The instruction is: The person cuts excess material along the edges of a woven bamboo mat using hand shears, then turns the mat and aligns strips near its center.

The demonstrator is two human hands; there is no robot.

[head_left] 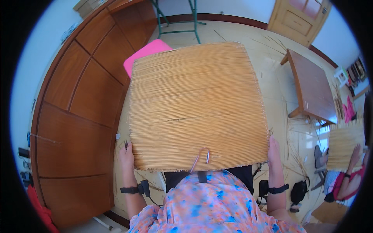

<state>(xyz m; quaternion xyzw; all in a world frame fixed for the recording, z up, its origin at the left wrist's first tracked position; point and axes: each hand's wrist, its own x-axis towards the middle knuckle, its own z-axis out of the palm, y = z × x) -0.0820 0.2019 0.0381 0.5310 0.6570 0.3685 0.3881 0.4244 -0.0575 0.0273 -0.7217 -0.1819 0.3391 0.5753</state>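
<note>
A large, roughly square mat of straw stalks [198, 97] lies spread out before me, its stalks running side to side. At its near left corner, my left hand [126, 155] is closed on the edge. A small dark pointed tool [126, 145] sticks up from that hand; its kind is unclear. My right hand [274, 150] grips the near right edge, its fingers partly hidden. A thin pink-and-white looped strip [208, 156] rests on the near part of the mat. Beyond the far left corner shows a pink flat-topped surface [149, 50], partly covered by the mat.
Brown wooden cabinets [77, 155] line the left side. A low wooden table [314, 85] stands at the right, with loose stalks [297, 165] scattered on the floor. At the far right, another person's hand [355, 155] touches a smaller straw mat [340, 145]. Green metal legs [178, 32] stand behind.
</note>
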